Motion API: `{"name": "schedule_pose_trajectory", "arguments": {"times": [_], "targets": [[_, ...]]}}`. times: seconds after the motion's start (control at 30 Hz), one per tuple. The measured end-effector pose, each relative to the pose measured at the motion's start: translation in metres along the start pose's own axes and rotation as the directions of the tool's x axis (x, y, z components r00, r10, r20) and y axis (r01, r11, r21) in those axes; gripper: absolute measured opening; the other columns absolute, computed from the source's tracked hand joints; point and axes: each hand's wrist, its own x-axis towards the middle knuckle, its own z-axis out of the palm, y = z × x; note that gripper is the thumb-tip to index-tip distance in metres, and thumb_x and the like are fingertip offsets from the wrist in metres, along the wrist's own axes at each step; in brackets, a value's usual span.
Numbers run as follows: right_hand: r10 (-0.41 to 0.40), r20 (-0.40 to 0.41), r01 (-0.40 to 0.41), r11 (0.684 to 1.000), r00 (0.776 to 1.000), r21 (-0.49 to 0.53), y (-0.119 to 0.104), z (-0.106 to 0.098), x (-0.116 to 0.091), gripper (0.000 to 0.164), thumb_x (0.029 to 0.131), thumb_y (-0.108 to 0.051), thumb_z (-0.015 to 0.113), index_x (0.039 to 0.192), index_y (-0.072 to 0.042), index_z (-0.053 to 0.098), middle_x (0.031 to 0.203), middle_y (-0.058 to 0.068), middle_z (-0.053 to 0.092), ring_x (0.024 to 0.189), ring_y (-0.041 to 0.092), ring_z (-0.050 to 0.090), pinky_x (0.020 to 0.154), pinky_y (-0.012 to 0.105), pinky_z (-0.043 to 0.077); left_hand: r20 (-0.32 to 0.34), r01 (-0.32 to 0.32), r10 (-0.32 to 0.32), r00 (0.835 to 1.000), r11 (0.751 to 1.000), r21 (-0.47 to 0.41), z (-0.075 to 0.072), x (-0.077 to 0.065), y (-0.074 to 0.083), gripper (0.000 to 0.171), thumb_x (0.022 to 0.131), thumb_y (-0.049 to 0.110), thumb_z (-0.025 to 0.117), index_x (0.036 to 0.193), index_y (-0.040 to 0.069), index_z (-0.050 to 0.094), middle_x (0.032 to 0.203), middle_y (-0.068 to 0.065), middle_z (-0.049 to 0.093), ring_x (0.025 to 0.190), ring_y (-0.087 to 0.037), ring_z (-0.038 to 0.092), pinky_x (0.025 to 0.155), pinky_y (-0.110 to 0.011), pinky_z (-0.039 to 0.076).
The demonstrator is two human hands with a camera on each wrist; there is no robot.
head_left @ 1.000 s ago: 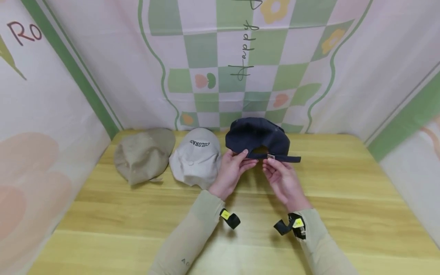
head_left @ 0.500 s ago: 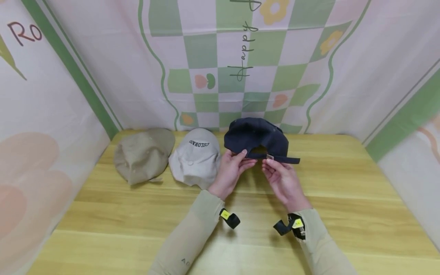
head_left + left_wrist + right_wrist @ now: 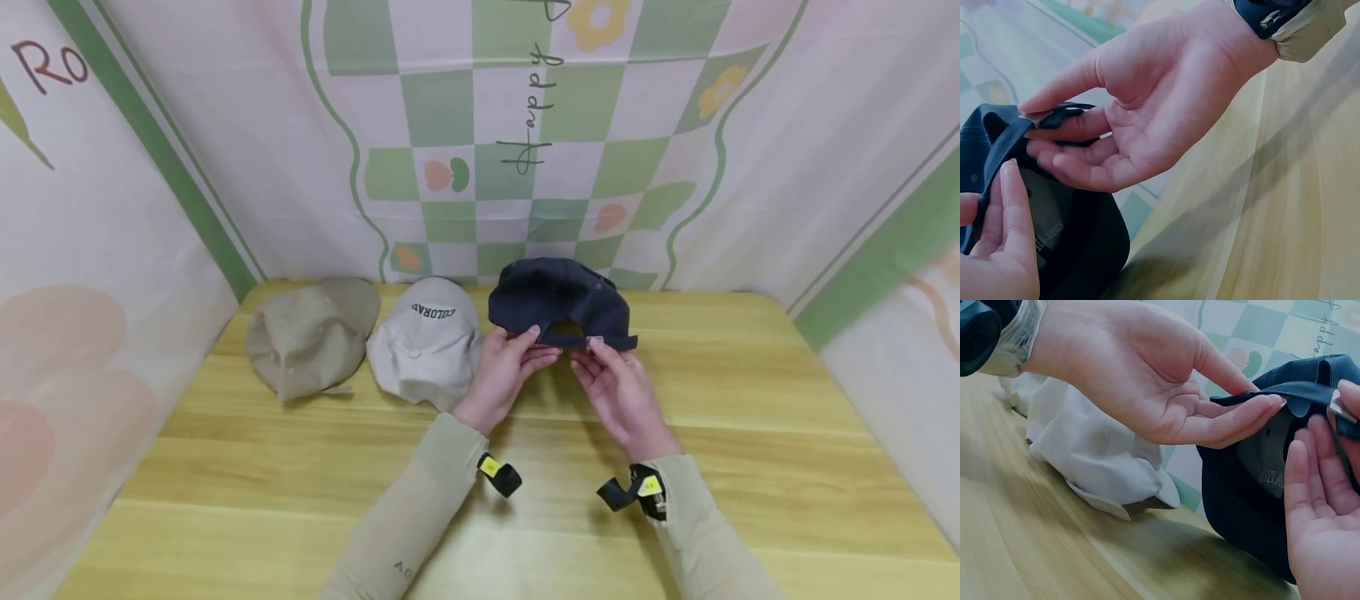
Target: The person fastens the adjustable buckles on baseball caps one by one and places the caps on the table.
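A navy baseball cap (image 3: 551, 287) is held up above the table, its back opening and adjustable strap (image 3: 624, 342) facing me. My left hand (image 3: 501, 373) pinches the strap band at the left of the opening, thumb on top and fingers beneath. My right hand (image 3: 621, 398) pinches the metal buckle (image 3: 1339, 406) between thumb and index finger, its other fingers loosely bent below. A short strap end sticks out right of the buckle. In both wrist views the cap's dark inside shows with a pale label; its brim is hidden in the head view.
To the left on the wooden table (image 3: 525, 533) lie a light grey cap (image 3: 427, 350) with dark lettering and a khaki cap (image 3: 311, 337). The grey one sits close beside my left hand. A printed curtain (image 3: 517, 108) hangs behind the table.
The buckle has slid slightly right along the strap under my right fingers, and the loose strap end now sticks out less. My left hand and the other caps stay in place.
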Motion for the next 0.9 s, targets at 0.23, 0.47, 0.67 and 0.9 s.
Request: {"name": "schedule_pose_trajectory", "arguments": {"times": [0.23,0.47,0.67,0.9], "targets": [[-0.035,0.006,0.035,0.996,0.999,0.079,-0.004,-0.003,0.003,0.016,0.105,0.001,0.052,0.113,-0.003,0.065,0.103,0.009,0.070,0.094,0.019,0.067,0.094,0.031,0.054,-0.014,0.000,-0.001,1.000,1.000,-0.007,-0.003,0.001,0.001,0.011,0.105,0.004,0.056,0.113,-0.001,0.051,0.086,-0.017,0.068,0.077,-0.022,0.072,0.081,-0.034,0.061],[-0.034,-0.020,0.036,0.991,0.999,0.126,-0.009,-0.003,0.003,0.016,0.104,0.004,0.051,0.115,-0.001,0.063,0.102,0.011,0.069,0.092,0.022,0.066,0.093,0.032,0.054,-0.026,0.011,-0.012,1.000,0.999,-0.048,-0.004,0.003,0.004,0.006,0.103,0.003,0.057,0.109,0.002,0.054,0.090,-0.013,0.068,0.083,-0.022,0.070,0.089,-0.038,0.058],[-0.019,-0.061,0.028,0.987,0.998,0.160,-0.011,-0.005,0.001,0.014,0.103,0.005,0.051,0.102,0.000,0.063,0.095,0.012,0.069,0.089,0.023,0.065,0.094,0.034,0.053,-0.028,0.026,-0.033,0.999,0.974,-0.227,-0.004,0.008,0.014,0.012,0.104,0.003,0.052,0.115,-0.001,0.053,0.103,-0.013,0.065,0.098,-0.023,0.065,0.105,-0.041,0.048],[0.006,-0.082,0.008,0.984,0.997,0.177,-0.014,-0.009,-0.001,0.012,0.106,-0.001,0.049,0.103,-0.004,0.061,0.095,0.007,0.066,0.087,0.019,0.063,0.091,0.031,0.049,-0.057,0.057,-0.083,0.995,0.930,-0.362,-0.004,0.015,0.026,0.026,0.105,0.020,0.054,0.127,0.004,0.054,0.118,-0.010,0.061,0.108,-0.022,0.059,0.096,-0.031,0.048]]}}
